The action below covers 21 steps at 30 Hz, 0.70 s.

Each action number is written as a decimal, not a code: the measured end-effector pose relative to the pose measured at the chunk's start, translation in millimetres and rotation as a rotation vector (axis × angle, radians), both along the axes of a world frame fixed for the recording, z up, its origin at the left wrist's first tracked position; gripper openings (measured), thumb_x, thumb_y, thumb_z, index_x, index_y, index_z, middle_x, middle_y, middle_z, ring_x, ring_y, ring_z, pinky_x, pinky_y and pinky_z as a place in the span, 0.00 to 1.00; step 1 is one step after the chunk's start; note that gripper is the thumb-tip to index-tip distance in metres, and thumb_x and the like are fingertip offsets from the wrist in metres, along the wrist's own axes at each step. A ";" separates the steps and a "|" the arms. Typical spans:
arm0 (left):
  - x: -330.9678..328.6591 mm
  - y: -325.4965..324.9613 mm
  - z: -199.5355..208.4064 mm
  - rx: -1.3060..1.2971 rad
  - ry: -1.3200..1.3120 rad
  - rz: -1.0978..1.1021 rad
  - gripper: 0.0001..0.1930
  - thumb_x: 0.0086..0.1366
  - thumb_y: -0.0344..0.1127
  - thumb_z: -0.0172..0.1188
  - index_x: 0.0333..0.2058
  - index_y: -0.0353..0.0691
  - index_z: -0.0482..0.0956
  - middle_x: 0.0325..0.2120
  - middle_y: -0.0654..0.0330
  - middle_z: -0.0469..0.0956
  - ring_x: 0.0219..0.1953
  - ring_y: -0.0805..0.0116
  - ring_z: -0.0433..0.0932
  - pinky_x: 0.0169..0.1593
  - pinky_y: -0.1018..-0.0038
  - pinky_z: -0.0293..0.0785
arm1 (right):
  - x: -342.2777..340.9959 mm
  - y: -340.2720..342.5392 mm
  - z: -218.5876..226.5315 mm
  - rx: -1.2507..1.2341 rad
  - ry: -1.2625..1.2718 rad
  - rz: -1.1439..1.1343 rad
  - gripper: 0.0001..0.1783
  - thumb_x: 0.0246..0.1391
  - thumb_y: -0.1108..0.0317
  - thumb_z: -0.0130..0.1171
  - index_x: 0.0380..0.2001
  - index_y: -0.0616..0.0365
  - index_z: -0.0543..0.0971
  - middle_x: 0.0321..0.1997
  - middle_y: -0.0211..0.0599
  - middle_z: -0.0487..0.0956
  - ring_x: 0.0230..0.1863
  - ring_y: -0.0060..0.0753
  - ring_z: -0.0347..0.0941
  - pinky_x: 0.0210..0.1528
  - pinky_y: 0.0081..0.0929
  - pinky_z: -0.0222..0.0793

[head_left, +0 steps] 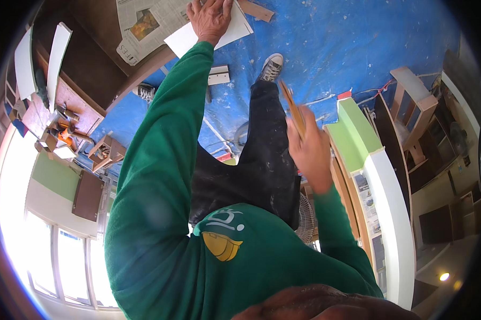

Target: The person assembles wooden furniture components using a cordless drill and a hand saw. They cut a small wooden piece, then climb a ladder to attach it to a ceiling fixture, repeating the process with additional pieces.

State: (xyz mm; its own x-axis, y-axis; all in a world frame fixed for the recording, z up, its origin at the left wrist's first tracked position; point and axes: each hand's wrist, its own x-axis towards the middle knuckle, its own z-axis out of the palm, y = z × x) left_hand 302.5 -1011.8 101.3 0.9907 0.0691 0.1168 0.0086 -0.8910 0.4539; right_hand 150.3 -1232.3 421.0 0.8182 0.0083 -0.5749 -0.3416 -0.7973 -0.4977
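At the top of the view, my left hand (211, 22) lies flat with fingers apart on a white board or sheet (236, 31). Beside that hand a newspaper (136, 44) covers part of a brown wooden surface (85, 50). My right hand (311, 152), raised to the right of my leg and slightly blurred, is closed around a slim wood-coloured stick-like tool (295, 111). Its upper end points up and to the left, away from the white board. What kind of tool it is cannot be made out.
Blue sheeting (326, 48) covers the floor, with a wood offcut (257, 10) and a small white piece (218, 75) on it. At left, a bench (83, 109) carries tools. Green-and-white panels (358, 125) and a wooden frame (414, 101) stand at right. A fan (305, 220) is behind me.
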 end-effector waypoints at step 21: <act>5.6 -0.3 12.7 -0.013 0.043 -0.041 0.19 0.75 0.50 0.55 0.39 0.42 0.86 0.43 0.52 0.85 0.66 0.41 0.69 0.66 0.39 0.58 | 102.4 52.5 -124.6 0.023 -0.120 0.004 0.14 0.69 0.57 0.57 0.45 0.56 0.72 0.28 0.59 0.81 0.36 0.72 0.78 0.36 0.64 0.73</act>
State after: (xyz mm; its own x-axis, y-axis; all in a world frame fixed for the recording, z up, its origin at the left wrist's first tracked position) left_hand 308.1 -1012.1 113.9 0.9969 0.0293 0.0729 -0.0081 -0.8849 0.4657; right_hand 252.8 -1179.7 296.3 0.8811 0.0236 -0.4723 -0.2752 -0.7866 -0.5527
